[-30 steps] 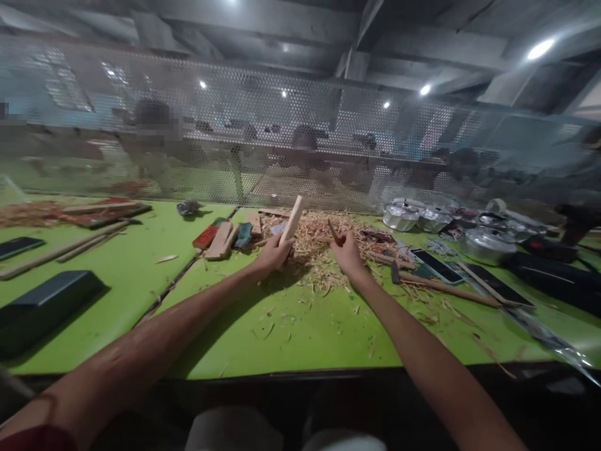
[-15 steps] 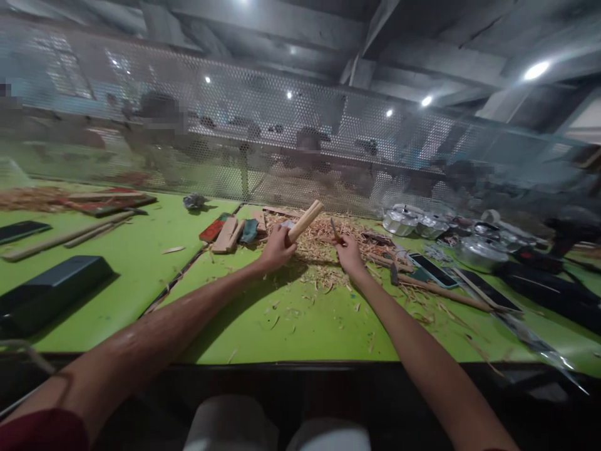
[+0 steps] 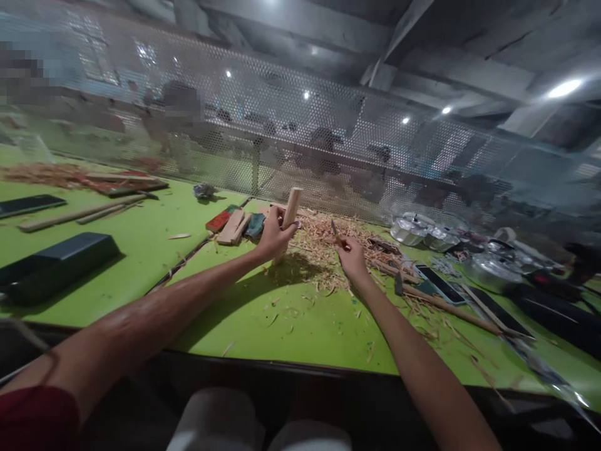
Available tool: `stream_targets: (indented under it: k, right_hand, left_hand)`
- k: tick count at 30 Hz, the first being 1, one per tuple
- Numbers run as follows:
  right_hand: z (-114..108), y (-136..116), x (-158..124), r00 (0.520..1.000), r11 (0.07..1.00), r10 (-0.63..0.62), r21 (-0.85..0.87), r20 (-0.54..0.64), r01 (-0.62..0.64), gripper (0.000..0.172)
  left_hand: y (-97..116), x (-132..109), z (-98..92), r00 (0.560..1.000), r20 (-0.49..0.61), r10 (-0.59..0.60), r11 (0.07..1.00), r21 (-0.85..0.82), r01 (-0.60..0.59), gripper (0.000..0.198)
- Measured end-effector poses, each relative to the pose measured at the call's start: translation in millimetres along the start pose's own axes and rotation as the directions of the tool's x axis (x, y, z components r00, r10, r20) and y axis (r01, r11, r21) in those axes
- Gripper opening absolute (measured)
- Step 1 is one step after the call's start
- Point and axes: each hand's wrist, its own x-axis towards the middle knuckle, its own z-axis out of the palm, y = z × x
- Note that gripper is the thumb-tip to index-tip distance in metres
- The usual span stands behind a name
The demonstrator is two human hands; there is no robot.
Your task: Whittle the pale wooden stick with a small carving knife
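Observation:
A pale wooden stick (image 3: 293, 207) stands nearly upright in the grip of my left hand (image 3: 275, 237), its top end showing above the fingers. My right hand (image 3: 350, 255) is closed around the handle of a small carving knife (image 3: 335, 230), whose narrow blade points up and away from me. The knife and the stick are apart. Curled wood shavings (image 3: 323, 247) lie heaped beneath and between the two hands on the green tabletop (image 3: 282, 319). Part of the stick is hidden by my left fingers.
Wood blocks (image 3: 233, 227) and a folded green cloth (image 3: 255, 225) lie left of the shavings. On the right are a hammer (image 3: 436, 300), a phone (image 3: 440, 283) and metal tins (image 3: 493, 269). A dark case (image 3: 61, 266) sits left; a perforated metal screen (image 3: 282, 138) rises behind, with people beyond.
My left hand has turned the wooden stick from a rightward slant to nearly upright, moving it slightly left. My right hand keeps the knife almost where it was. The view has shifted and tilted slightly.

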Motion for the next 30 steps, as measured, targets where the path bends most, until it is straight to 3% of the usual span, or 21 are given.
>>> stream_targets:
  k: [6, 9, 14, 22, 30]
  right_hand:
    - [3, 0, -5, 0.987, 0.984, 0.149, 0.088, 0.062, -0.154, 0.027]
    - [4, 0, -4, 0.984, 0.971, 0.171, 0.162, 0.052, -0.178, 0.028]
    - [6, -3, -5, 0.989, 0.962, 0.139, 0.229, 0.050, -0.147, 0.030]
    - [7, -4, -9, 0.986, 0.976, 0.111, 0.173, 0.128, -0.132, 0.043]
    - [0, -9, -2, 0.998, 0.987, -0.052, 0.155, 0.027, 0.047, 0.056]
  left_hand:
    - [16, 4, -4.4, 0.995, 0.083, -0.060, 0.985, -0.158, 0.073, 0.019]
    - [20, 1, -1.0, 0.985, 0.141, -0.097, 0.981, -0.156, 0.119, 0.023]
    - [22, -7, 4.5, 0.972, 0.219, -0.084, 0.991, -0.085, 0.105, 0.031]
    - [19, -2, 2.3, 0.979, 0.165, -0.123, 0.987, -0.081, 0.137, 0.033]
    - [5, -1, -7.7, 0.987, 0.161, 0.029, 0.999, -0.035, -0.024, 0.027]
